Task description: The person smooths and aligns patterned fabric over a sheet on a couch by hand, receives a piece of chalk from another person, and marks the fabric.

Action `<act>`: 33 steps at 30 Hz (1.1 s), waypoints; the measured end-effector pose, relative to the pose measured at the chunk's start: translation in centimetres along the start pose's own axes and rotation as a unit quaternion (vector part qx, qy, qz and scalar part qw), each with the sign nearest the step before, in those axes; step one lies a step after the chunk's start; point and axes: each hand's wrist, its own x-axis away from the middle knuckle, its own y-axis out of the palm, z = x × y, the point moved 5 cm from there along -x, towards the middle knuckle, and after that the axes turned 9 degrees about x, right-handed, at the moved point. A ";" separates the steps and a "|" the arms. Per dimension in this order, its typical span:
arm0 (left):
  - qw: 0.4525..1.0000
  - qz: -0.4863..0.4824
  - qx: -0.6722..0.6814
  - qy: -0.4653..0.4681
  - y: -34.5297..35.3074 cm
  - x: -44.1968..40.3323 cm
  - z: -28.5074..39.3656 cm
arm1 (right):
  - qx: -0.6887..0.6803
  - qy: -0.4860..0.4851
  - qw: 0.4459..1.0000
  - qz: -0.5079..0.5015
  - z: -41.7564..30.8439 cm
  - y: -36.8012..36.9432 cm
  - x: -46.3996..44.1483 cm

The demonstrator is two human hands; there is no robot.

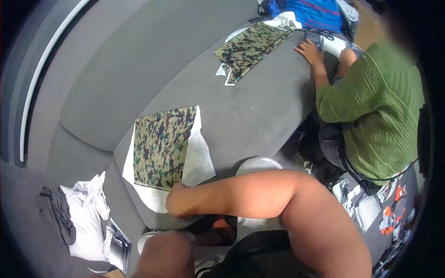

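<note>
My right hand (pixel 176 197) is at the lower right corner of a camouflage cloth (pixel 160 148), with my bare forearm stretched across the view from the right. Its fingers are mostly hidden, so their grip cannot be made out. The cloth lies flat over white sheet material (pixel 199 160) on a grey padded surface (pixel 236 120). Bare skin, blurred, shows at the bottom left of centre, but my left hand is not visible.
A co-worker in a green top (pixel 389 106) sits at the right, one hand on the grey surface. Near them lie another camouflage piece (pixel 255 46) and a blue bag (pixel 313 14). A white shirt (pixel 88 217) is at lower left; scraps (pixel 368 208) lie at right.
</note>
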 end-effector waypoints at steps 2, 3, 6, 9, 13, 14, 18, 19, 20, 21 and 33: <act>1.000 -0.002 0.009 -0.013 -0.1 0.1 -0.5 | 0.002 0.019 1.000 0.003 0.0 1.4 -3.4; 1.000 -0.003 0.015 -0.022 -0.2 0.1 -0.8 | 0.009 0.027 1.000 0.006 -0.2 1.8 -4.7; 0.999 -0.005 0.029 -0.040 -0.3 0.0 -1.4 | 0.011 0.048 0.999 -0.002 0.2 1.4 -3.4; 0.998 -0.009 0.038 -0.053 -0.3 0.0 -1.6 | 0.008 0.059 0.998 -0.022 0.1 0.2 -2.1; 0.997 -0.007 0.045 -0.067 -0.4 0.2 -1.8 | 0.046 0.048 0.982 -0.175 0.1 1.7 -4.4; 0.996 -0.007 0.046 -0.071 -0.4 0.3 -1.9 | 0.049 0.038 0.990 -0.125 0.0 1.7 -4.5; 0.995 -0.006 0.055 -0.089 -0.2 0.5 -2.3 | 0.052 0.024 0.998 -0.022 -0.2 2.9 -6.5; 0.994 -0.006 0.057 -0.092 -0.2 0.6 -2.3 | 0.053 0.026 0.998 -0.019 -0.2 3.3 -7.6; 0.993 -0.005 0.060 -0.097 -0.3 0.6 -2.5 | 0.053 0.027 0.998 -0.015 -0.1 3.6 -8.6; 0.993 -0.004 0.061 -0.101 -0.4 0.5 -2.5 | 0.051 0.029 0.998 -0.017 0.0 3.1 -8.3; 0.977 -0.003 0.037 -0.208 -0.5 -0.4 -1.5 | 0.056 0.038 0.996 -0.064 -0.1 1.9 -5.3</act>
